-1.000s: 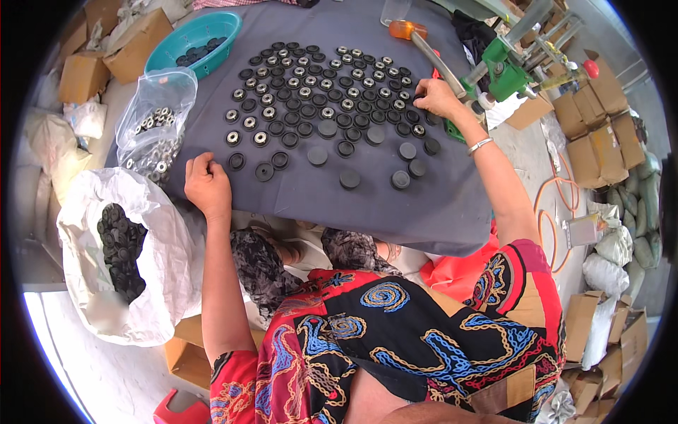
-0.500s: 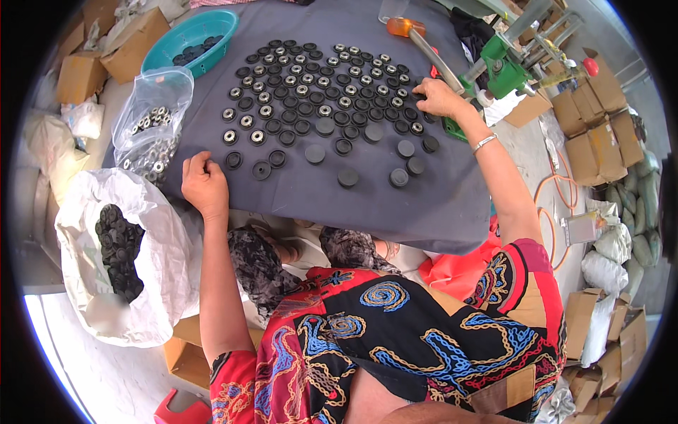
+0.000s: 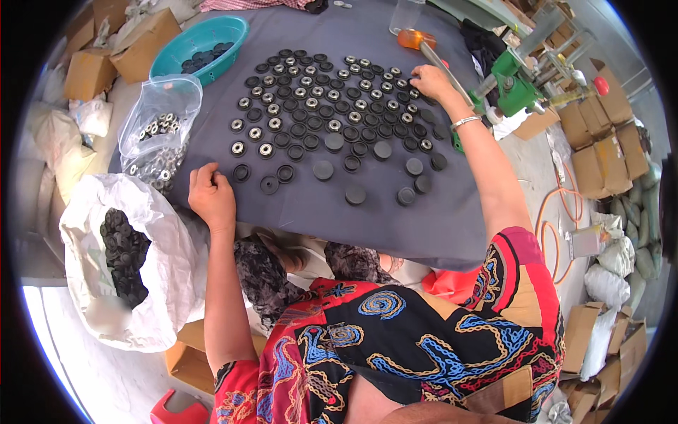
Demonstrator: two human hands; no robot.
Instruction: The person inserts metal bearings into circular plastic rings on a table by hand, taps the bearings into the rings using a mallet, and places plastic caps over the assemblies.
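Spread over the dark cloth-covered table (image 3: 339,215) are many round black caps (image 3: 355,195). Quite a few carry a shiny metal bearing (image 3: 265,149) in the middle; others are bare rings or lie flat side up. My right hand (image 3: 432,81) reaches to the far right edge of the spread, fingers bent down among the caps; whatever its fingertips grip is hidden. At the table's near left edge rests my left hand (image 3: 212,196), fingers curled in, and its inside cannot be seen. Beside it lies a clear plastic bag (image 3: 159,116) with loose bearings.
A teal basin (image 3: 236,49) of black parts stands at the far left. A white sack (image 3: 173,283) of black parts is left of my left forearm. Beyond my right hand are an orange-handled mallet (image 3: 411,39), a green press (image 3: 512,92) and a clear cup (image 3: 407,15).
The view has shifted, so the table sits slightly lower and farther right. My right hand has moved a little up along the right edge of the caps. My left hand stays at the table edge.
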